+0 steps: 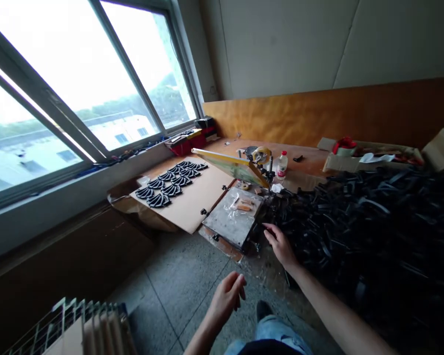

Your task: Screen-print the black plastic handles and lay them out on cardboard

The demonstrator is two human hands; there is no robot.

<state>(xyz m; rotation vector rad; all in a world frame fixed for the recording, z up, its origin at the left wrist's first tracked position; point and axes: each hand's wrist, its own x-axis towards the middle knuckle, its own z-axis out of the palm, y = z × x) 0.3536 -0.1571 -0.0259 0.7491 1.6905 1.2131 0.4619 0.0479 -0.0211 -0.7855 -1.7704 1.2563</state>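
Observation:
My left hand [227, 294] hangs above the floor in front of the bench, its fingers curled together; whether anything small is inside cannot be made out. My right hand [279, 242] is at the bench edge, close to the right side of a grey metal plate [222, 219], its fingers slightly bent near the black pile [333, 222]. Clear film with small orange-brown pieces [243, 207] lies on the plate. Behind it a yellow-edged frame [229, 165] stands tilted up. Fans of black curved parts [159, 199] lie in rows on a cardboard sheet [187, 212] to the left.
A red-capped bottle [282, 165] and a tape roll [261, 155] stand behind the frame. An open carton [377, 158] is at the back right, a red box [181, 145] near the window. A wire rack [74, 315] stands on the floor at lower left.

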